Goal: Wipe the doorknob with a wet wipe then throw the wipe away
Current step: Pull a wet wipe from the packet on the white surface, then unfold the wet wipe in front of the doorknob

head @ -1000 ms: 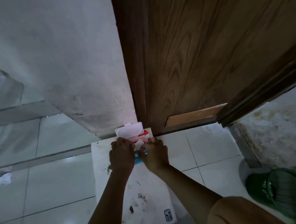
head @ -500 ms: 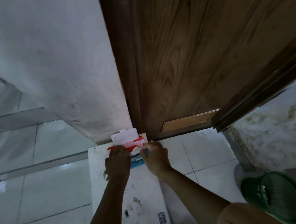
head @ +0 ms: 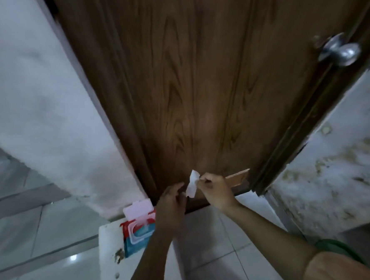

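Note:
A white wet wipe [head: 192, 184] hangs folded between my two hands in front of the wooden door [head: 198, 85]. My right hand [head: 215, 192] pinches its upper edge. My left hand [head: 171, 202] touches its lower left edge with fingers curled. The round metal doorknob [head: 340, 50] sits high at the right edge of the door, far from both hands. The red and blue wipe pack [head: 138, 227] lies below my left hand on a white surface [head: 109, 265], its white lid flipped up.
A pale wall [head: 37, 105] stands left of the door and a stained wall [head: 337, 173] to its right. Tiled floor [head: 218, 241] lies below. The rim of a green bin [head: 336, 248] peeks out behind my right arm.
Both hands lifted off the wipe pack and rose up with a wipe pulled out of it. The view tilted upward, bringing the doorknob into sight.

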